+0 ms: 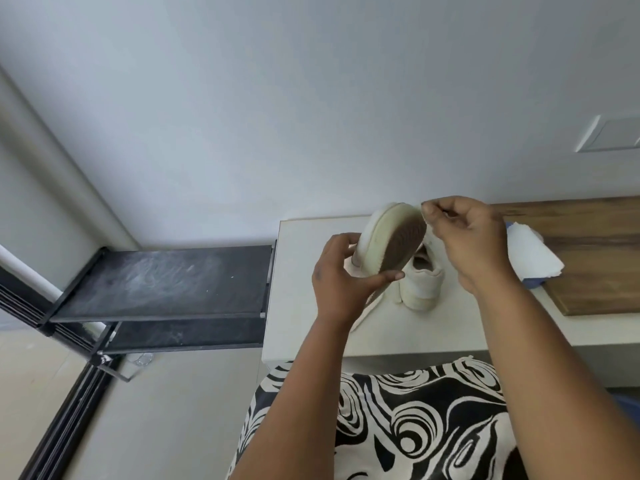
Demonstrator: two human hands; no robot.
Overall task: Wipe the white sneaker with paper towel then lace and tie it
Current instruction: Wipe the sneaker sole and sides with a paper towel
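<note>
Pale walls and a black shelf rack (162,282) frame a white counter (304,341) on which most of the work sits.

Fingers (391,276) of the left hand (341,282) curl round the heel end of the white sneaker (389,242), holding it lifted off the counter with its grey, worn sole turned toward the camera. By the toe, the right hand (465,237) has thumb and forefinger pinched narrow on something thin and pale, probably a lace end, though it is too small to say for sure.

Judging by this, wiping looks finished and lacing is in hand; the next move likely calls for turning the upper into view so an eyelet can be found and the tip threaded.

Just below the right hand, a second sneaker (420,287) stands upright on the counter. Beyond that hand, a crumpled paper towel (531,252) lies at the edge of a wooden board (595,258). Rubber sidewalls look cream, faintly yellowed.
</note>
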